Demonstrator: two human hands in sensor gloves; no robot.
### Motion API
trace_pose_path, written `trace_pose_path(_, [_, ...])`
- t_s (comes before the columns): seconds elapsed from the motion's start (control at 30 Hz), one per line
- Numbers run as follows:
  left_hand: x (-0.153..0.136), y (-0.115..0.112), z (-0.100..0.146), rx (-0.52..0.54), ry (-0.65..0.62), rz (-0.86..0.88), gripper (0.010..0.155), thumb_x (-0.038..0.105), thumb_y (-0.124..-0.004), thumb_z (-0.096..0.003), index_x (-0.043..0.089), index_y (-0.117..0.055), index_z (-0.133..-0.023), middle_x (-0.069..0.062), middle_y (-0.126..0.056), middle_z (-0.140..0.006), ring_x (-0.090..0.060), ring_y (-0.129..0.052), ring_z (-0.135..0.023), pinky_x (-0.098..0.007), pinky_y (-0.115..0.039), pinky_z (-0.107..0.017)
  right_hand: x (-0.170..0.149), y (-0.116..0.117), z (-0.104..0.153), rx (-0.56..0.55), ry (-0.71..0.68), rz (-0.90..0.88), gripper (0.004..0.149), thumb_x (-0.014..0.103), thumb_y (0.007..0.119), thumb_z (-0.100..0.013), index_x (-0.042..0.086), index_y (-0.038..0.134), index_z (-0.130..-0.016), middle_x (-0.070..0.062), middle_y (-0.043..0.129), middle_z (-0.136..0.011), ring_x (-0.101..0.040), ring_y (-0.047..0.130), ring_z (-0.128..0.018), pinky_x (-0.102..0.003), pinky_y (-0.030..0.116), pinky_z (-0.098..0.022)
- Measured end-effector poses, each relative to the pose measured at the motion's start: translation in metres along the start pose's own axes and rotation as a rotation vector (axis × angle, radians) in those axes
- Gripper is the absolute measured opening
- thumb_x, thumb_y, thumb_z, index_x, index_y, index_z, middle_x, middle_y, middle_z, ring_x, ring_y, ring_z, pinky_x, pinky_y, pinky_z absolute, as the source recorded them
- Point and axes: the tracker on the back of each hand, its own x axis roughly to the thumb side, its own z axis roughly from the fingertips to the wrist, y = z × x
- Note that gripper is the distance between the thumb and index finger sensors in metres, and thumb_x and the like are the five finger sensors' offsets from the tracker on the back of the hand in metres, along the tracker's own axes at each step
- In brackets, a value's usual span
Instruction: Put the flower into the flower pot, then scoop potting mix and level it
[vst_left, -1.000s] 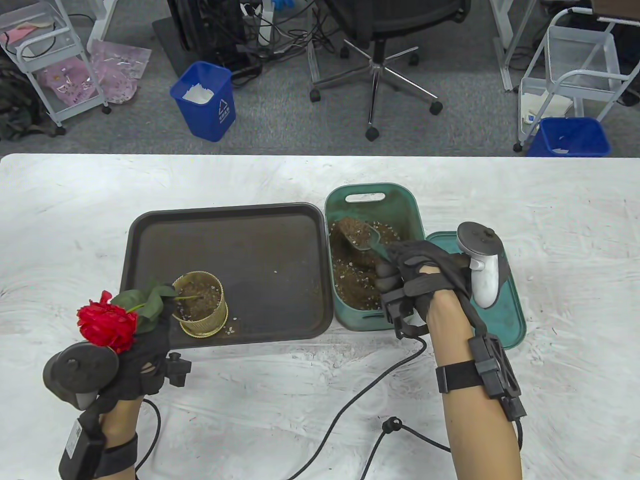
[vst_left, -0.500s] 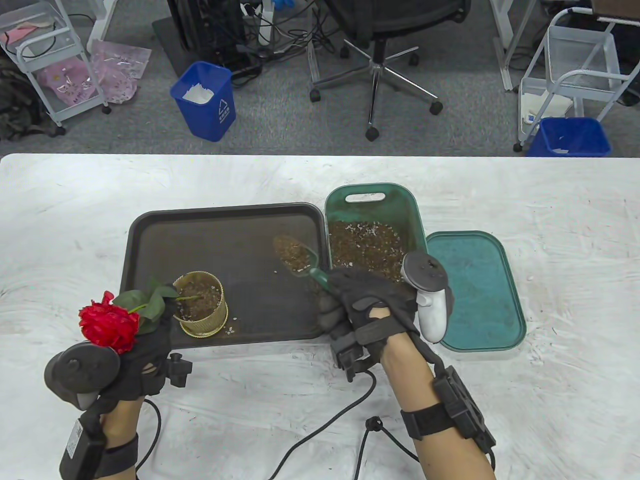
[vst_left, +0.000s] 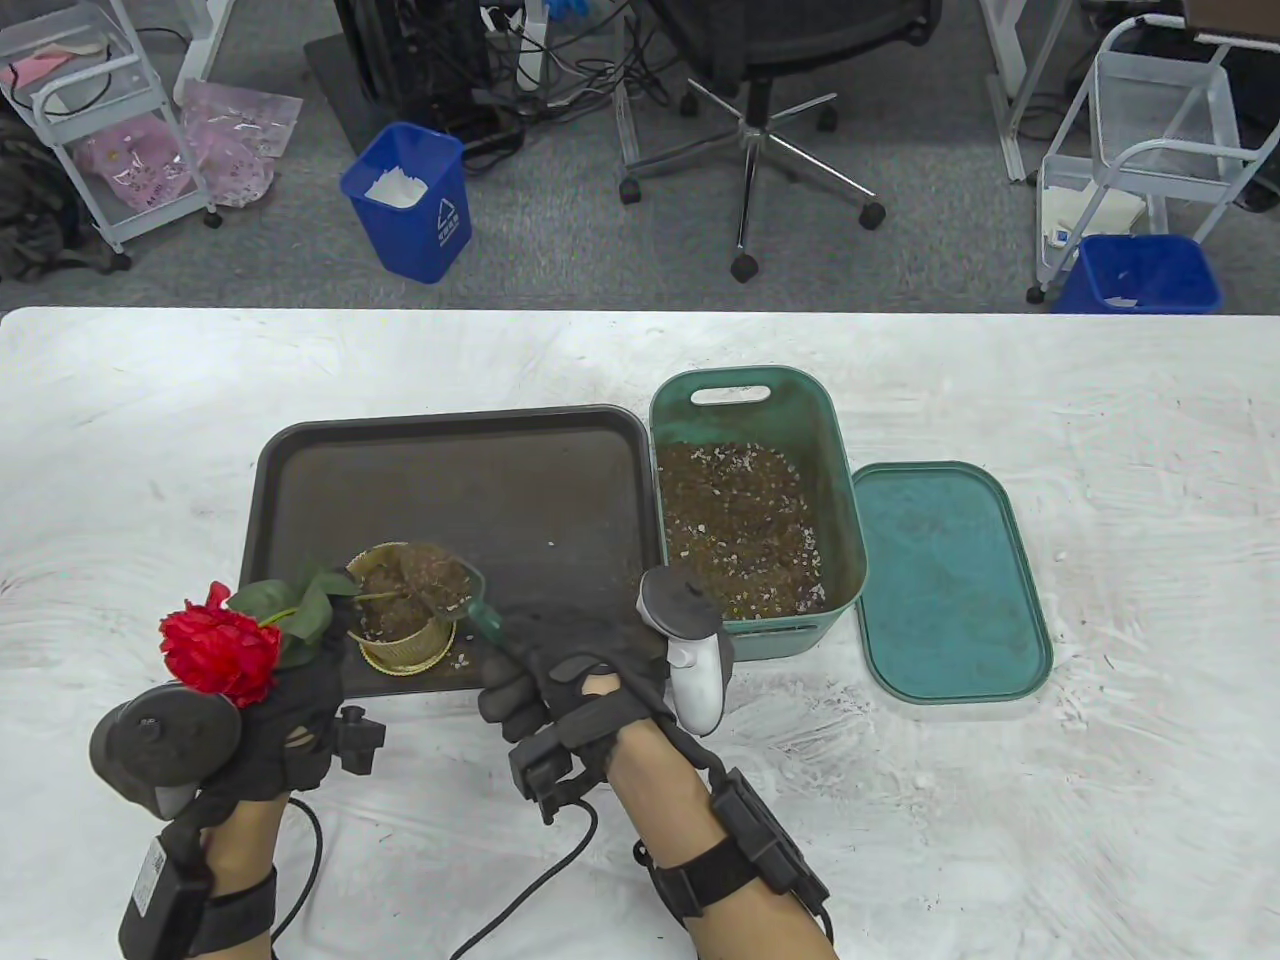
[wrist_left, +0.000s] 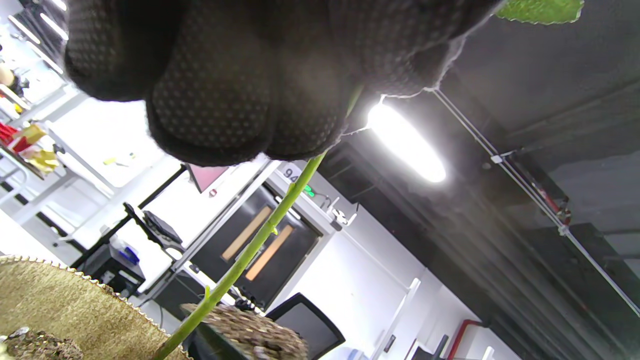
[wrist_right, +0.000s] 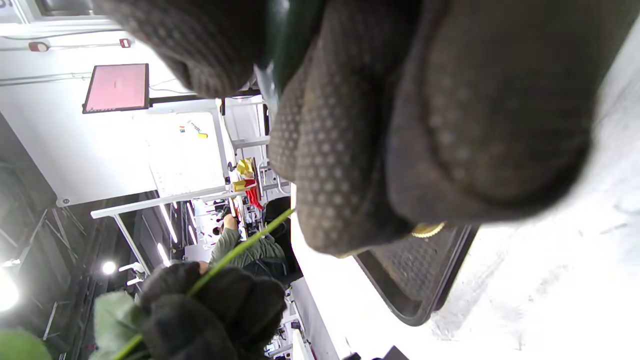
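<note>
- right hand (vst_left: 560, 680) is sitting just below the middle of the table view, fingers curled tight round the green handle of the scoop (vst_left: 445, 580), whose loaded bowl is hanging over the right rim of the flower pot (vst_left: 405, 630)
- left hand (vst_left: 285, 715) is sitting at the lower left, fingers pinching the stem of the flower (vst_left: 220, 650); the red bloom is leaning out to the left while the stem is running right and down into the pot
- the scoop's long axis is running from the right hand up and to the left, so the pot is lying up-left of that hand, very near
- the stem (wrist_left: 240, 260) is crossing the pot's mouth on the left side in the table view, and the scoop is coming in from the right, so the mix looks set to fall beside the stem
- the pot is standing at the lower left corner of the dark tray (vst_left: 300, 470), with the green tub (vst_left: 840, 500) of potting mix to the right, well away from the scoop
- judging from this, the tipping of the scoop is the step in hand; levelling is not yet done
</note>
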Motion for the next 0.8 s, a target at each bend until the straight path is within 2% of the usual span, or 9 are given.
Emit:
trace_pose_path(0.13, [0.000,0.000,0.000,0.001,0.001,0.002,0.044,0.039,-0.078,-0.0379,0.024,-0.090,-0.077,-0.001,-0.099,-0.065,-0.028,-0.106,-0.043,-0.044,-0.087,-0.044,-0.002,0.011,-0.001,-0.038,-0.049,0.070,0.057,0.033,0.076,-0.043,-0.002,0.069,-0.087,-0.017,0.099,-0.059,-0.030,0.111,-0.028,-0.040,0.099,-0.013])
trace_pose_path(0.33, [0.001,-0.001,0.000,-0.002,-0.002,0.001,0.044,0.039,-0.078,-0.0379,0.023,-0.090,-0.078,-0.001,-0.099,-0.065,-0.028,-0.106,-0.043,-0.045,-0.087,-0.044,-0.002,0.016,0.001,-0.122,-0.120,0.182,0.057,0.033,0.077,-0.043,-0.002,0.069,-0.087,-0.018,0.099,-0.058,-0.031,0.110,-0.028,-0.041,0.098,-0.013])
trace_pose_path(0.63, [0.001,-0.001,0.001,-0.003,-0.005,0.001,0.044,0.039,-0.078,-0.0379,0.023,-0.090,-0.078,-0.001,-0.099,-0.065,-0.028,-0.106,-0.043,-0.044,-0.087,-0.044,0.001,0.033,0.010,-0.343,-0.361,0.594,0.056,0.032,0.082,-0.040,0.001,0.074,-0.086,-0.016,0.101,-0.056,-0.031,0.110,-0.027,-0.042,0.098,-0.012])
trace_pose_path(0.8, [0.002,-0.003,0.001,-0.009,-0.008,0.007,0.044,0.039,-0.078,-0.0378,0.024,-0.089,-0.078,-0.001,-0.099,-0.065,-0.027,-0.106,-0.043,-0.044,-0.087,-0.044,-0.004,0.048,0.013,-0.428,-0.489,0.789,0.055,0.033,0.084,-0.039,0.002,0.075,-0.085,-0.014,0.102,-0.055,-0.030,0.111,-0.026,-0.042,0.098,-0.011])
